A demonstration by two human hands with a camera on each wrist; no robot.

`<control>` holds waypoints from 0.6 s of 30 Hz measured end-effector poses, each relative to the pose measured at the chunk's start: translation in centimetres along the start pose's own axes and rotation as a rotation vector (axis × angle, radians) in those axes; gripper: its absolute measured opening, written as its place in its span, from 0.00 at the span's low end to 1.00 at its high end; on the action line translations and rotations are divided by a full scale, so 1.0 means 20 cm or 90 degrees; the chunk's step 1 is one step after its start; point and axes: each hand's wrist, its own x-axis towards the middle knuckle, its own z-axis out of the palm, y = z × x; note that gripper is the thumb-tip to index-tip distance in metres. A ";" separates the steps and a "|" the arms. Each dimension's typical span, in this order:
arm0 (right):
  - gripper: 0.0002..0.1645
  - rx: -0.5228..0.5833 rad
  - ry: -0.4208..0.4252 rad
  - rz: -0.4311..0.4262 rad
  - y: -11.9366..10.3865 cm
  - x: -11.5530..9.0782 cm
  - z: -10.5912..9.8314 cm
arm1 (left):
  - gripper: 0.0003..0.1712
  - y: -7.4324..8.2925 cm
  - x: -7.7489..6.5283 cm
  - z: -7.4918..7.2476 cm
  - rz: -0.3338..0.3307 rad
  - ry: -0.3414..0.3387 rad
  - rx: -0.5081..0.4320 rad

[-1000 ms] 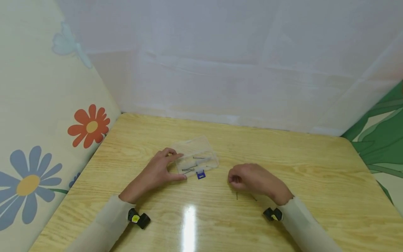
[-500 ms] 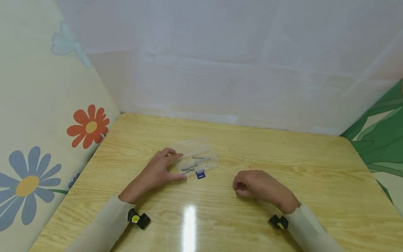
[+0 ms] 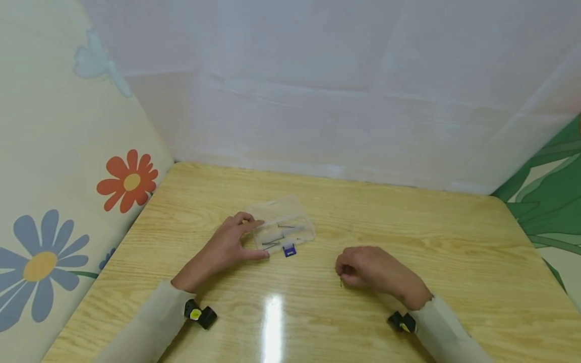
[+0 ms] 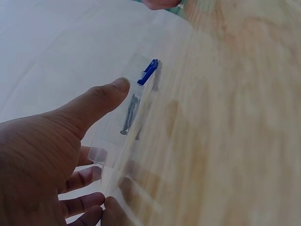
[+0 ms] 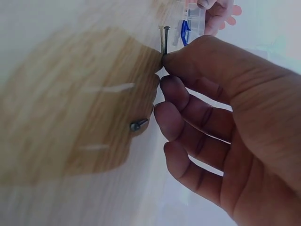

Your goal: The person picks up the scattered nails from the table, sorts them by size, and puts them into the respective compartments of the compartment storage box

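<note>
A clear plastic box [image 3: 307,233] with its lid folded back stands on the table, a blue latch [image 3: 289,250] at its front. Several nails [image 3: 274,242] lie in its compartments. My left hand [image 3: 227,244] holds the box at its left end, thumb at the front side and fingers by the left rear. To the right of the box, my right hand [image 3: 376,269] has its thumb and forefinger at a nail [image 5: 165,40] on the table, seemingly pinching it. Another nail [image 5: 138,125] lies under the curled fingers and is hidden in the head view.
The wooden table [image 3: 431,227] runs back to a white sheet [image 3: 290,101]. A flower-printed panel [image 3: 68,151] borders it on the left, and green leaf print [image 3: 549,201] shows at the right. Light glares off the front of the tabletop.
My right hand has shifted right and toward the near edge, coming down over the two loose nails, then stayed there. The left hand and the box have not moved.
</note>
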 end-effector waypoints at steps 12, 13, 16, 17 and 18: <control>0.15 -0.013 0.004 0.001 0.00 0.01 0.01 | 0.48 0.00 0.01 0.00 -0.006 -0.005 0.003; 0.15 -0.013 0.003 0.003 0.00 0.01 0.01 | 0.48 0.00 0.01 0.00 -0.007 -0.005 0.003; 0.16 -0.020 -0.006 0.011 -0.01 0.01 0.01 | 0.48 0.00 0.00 0.00 -0.005 -0.005 0.005; 0.16 -0.022 -0.009 0.013 -0.01 0.01 0.01 | 0.48 0.00 0.00 0.00 -0.004 -0.004 0.004; 0.16 -0.025 -0.011 0.016 -0.01 0.01 0.01 | 0.48 0.00 0.00 0.00 -0.003 -0.003 0.005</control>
